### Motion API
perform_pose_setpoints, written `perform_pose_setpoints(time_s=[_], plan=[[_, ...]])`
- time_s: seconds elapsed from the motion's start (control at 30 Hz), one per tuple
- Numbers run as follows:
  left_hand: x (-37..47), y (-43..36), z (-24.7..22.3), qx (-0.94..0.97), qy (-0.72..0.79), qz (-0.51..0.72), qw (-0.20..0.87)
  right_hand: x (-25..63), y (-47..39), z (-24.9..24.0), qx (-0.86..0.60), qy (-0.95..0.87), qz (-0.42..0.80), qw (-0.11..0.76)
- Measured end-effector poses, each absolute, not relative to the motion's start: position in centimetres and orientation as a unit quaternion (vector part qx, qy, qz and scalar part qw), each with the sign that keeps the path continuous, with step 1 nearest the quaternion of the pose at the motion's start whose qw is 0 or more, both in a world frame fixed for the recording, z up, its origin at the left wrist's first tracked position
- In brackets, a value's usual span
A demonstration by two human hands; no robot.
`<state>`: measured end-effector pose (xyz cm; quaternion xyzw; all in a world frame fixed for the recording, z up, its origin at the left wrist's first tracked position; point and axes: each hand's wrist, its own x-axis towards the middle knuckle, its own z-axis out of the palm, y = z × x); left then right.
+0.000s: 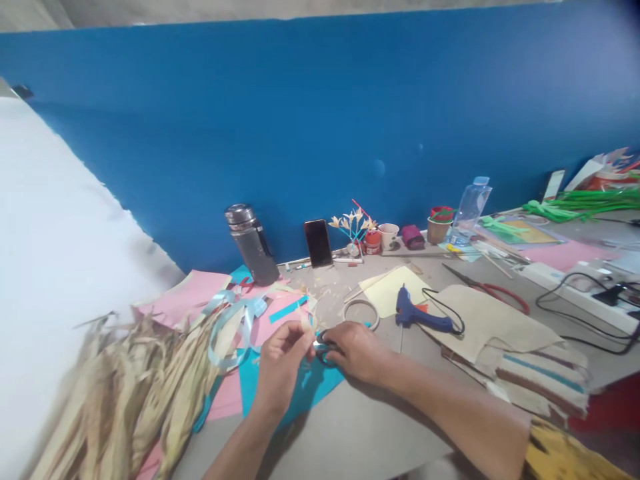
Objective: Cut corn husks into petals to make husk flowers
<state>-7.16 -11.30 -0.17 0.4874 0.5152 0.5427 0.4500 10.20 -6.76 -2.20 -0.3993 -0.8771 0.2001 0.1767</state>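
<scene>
Around the middle of the table, my left hand pinches a small pale piece of corn husk between thumb and fingers. My right hand is closed on the dark handles of a pair of scissors, with their blades pointing left, close to my left fingertips. Whether the blades touch the husk cannot be made out. Beneath both hands lies a sheet of blue paper. Dry corn husks are heaped left of my left hand, beside a loop of light blue ribbon.
Behind the hands stand a grey thermos, a phone and husk flowers. A roll of tape and a blue glue gun lie to the right. Farther right are red-handled scissors, a power strip and a plastic bottle.
</scene>
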Motion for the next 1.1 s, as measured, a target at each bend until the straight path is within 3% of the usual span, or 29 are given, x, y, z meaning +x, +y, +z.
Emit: perform_pose_setpoints(time_s=[0.27,0.5,0.7,0.87,1.0,1.1], plan=[[-7.4,-10.8,-0.8,0.438,0.51,0.542,0.505,10.0,-7.0,-1.4,-0.372,-0.911,0.134,0.116],[-7.3,-10.9,-1.0,0.448,0.54,0.523,0.484,10.1,-6.9,-1.9,-0.372,-0.895,0.156,0.191],[-7.3,-10.7,-1.3,0.45,0.534,0.522,0.489,10.0,-7.0,-2.2,-0.37,-0.883,0.209,0.2],[-7.3,-10.7,-1.3,0.457,0.537,0.518,0.484,9.8,-6.9,-1.8,-0.422,-0.749,0.387,0.332],[-6.8,-10.8,-0.7,0.473,0.556,0.492,0.475,10.1,-6.5,-1.3,-0.376,-0.62,0.59,0.356],[-6.5,-10.9,-0.5,0.491,0.558,0.477,0.47,10.1,-6.3,-1.3,-0.337,-0.582,0.633,0.384]])
